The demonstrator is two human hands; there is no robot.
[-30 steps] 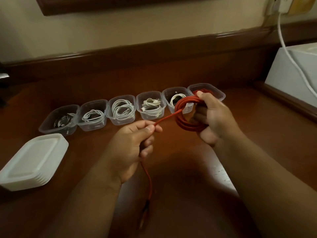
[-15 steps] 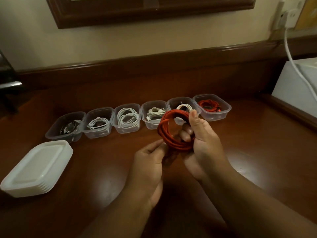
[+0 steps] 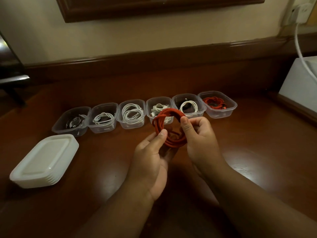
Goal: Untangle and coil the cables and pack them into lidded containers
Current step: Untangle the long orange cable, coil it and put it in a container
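A red cable (image 3: 169, 114) is wound into a round coil held above the wooden table (image 3: 257, 134). My left hand (image 3: 151, 158) pinches the coil's lower left side with the thumb on top. My right hand (image 3: 200, 136) grips its right side, fingers curled round the loops. Behind them runs a row of several clear open containers. The rightmost container (image 3: 231, 107) holds another red cable. The ones to its left hold white coiled cables (image 3: 132, 112), and the leftmost container (image 3: 59, 125) holds a dark cable.
A stack of white lids (image 3: 44, 160) lies on the table at the left. A white box (image 3: 298, 86) stands at the right edge, with a white cord (image 3: 299, 48) running up to a wall socket. A raised wooden ledge runs behind the containers.
The loose tail that my left hand was feeding has been wound into the coil. Both hands now hold the finished coil, nearer me than before.
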